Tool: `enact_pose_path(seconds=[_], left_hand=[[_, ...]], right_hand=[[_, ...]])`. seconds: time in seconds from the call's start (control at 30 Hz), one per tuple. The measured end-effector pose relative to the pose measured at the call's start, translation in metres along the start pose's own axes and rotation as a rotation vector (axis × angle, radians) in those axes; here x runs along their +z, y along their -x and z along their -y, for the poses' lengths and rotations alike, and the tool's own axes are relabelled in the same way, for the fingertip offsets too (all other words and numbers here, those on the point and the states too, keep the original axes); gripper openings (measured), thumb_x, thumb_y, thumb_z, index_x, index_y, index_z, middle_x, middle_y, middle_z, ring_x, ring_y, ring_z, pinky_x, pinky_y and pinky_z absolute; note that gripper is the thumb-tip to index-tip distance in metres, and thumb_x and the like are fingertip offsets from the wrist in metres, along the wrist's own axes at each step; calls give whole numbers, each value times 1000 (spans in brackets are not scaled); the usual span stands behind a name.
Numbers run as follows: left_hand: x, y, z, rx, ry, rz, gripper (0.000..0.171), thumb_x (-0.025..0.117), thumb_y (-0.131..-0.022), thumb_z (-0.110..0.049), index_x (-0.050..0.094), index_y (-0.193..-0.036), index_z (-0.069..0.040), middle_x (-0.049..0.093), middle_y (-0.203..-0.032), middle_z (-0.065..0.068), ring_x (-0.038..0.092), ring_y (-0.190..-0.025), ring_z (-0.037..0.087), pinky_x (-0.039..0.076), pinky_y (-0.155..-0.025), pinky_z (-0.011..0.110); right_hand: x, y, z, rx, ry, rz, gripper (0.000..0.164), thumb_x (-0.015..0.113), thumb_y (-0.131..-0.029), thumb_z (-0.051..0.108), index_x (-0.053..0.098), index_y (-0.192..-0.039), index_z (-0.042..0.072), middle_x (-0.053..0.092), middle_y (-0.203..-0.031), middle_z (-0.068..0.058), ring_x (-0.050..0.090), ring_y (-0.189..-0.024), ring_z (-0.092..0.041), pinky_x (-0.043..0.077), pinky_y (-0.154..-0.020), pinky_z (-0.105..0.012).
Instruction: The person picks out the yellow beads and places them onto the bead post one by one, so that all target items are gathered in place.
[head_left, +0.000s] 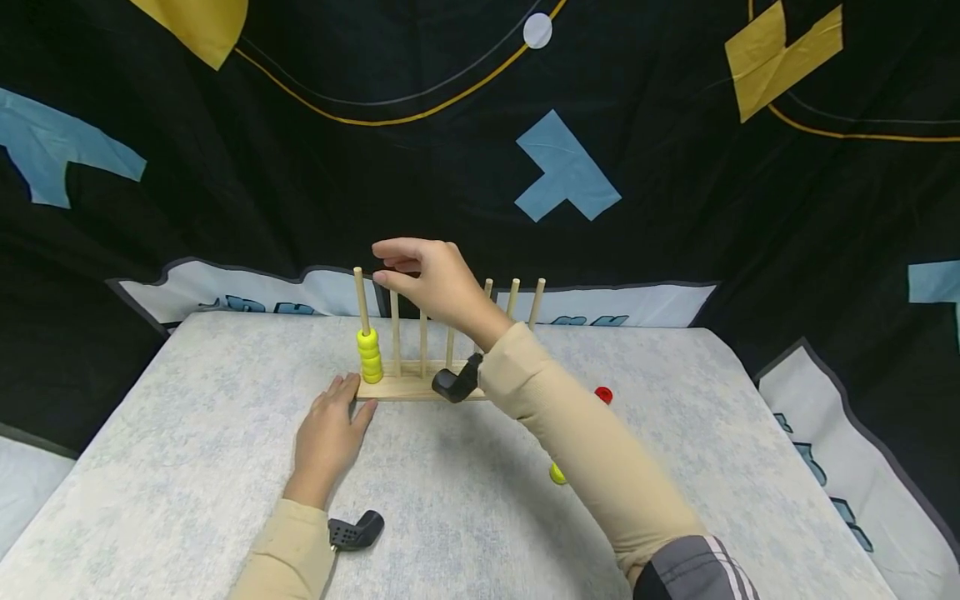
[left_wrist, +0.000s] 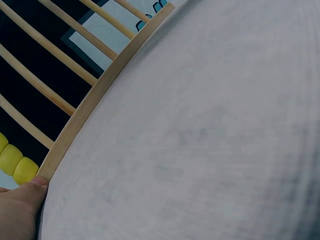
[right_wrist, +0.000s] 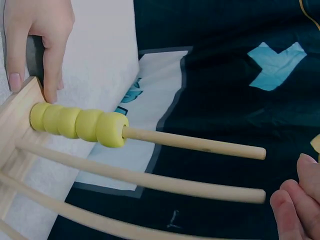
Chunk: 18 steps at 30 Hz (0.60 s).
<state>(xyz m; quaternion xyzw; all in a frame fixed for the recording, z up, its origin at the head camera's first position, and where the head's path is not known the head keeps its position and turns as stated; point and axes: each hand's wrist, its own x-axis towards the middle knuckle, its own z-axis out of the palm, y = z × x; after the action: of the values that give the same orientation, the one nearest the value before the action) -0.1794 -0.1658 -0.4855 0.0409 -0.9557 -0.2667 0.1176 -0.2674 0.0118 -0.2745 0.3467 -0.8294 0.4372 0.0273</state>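
Note:
A wooden peg rack [head_left: 405, 387] stands on the table with a row of upright pegs. Several yellow beads [head_left: 370, 357] are stacked on its leftmost peg, whose upper part is bare. My left hand [head_left: 326, 433] rests against the rack's left end, its thumb touching the front edge of the base; the fingers look fairly straight. Above the pegs on the left side is my right hand [head_left: 427, 275], thumb and fingers apart. No bead shows between them. In the right wrist view the fingertips [right_wrist: 287, 210] are beyond the peg tips, partly cut off by the frame edge.
On the table right of the rack lie a red bead [head_left: 603, 394] and a yellow bead [head_left: 557, 473], the latter partly hidden by the right sleeve [head_left: 592, 450]. A dark patterned cloth [head_left: 420, 183] hangs behind the table [head_left: 225, 467].

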Motion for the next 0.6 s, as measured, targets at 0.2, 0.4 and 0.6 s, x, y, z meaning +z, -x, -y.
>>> enact_pose_path(seconds=[0.2, 0.4, 0.6], left_hand=[[-1, 0, 0, -2, 8, 3, 60, 58, -100, -34, 43, -148, -1, 43, -153, 21, 37, -143, 44, 36, -111, 65], [-1, 0, 0, -1, 11, 3, 60, 58, -101, -34, 42, -149, -1, 43, -154, 20, 37, -144, 42, 35, -113, 64], [1, -1, 0, 3, 14, -3, 60, 59, -100, -33, 42, -149, -2, 43, -154, 20, 36, -145, 42, 33, -114, 63]], right_hand=[[-14, 18, -3, -66, -1, -10, 35, 72, -92, 18, 68, -125, 8, 70, -125, -5, 68, -106, -10, 55, -91, -16], [-27, 40, -6, -56, -2, 16, 34, 73, -92, 18, 69, -124, 8, 71, -123, -3, 68, -104, -9, 55, -91, -16], [-34, 70, -6, -76, -54, 20, 34, 73, -91, 16, 69, -124, 6, 72, -122, -5, 69, -105, -13, 56, -93, -19]])
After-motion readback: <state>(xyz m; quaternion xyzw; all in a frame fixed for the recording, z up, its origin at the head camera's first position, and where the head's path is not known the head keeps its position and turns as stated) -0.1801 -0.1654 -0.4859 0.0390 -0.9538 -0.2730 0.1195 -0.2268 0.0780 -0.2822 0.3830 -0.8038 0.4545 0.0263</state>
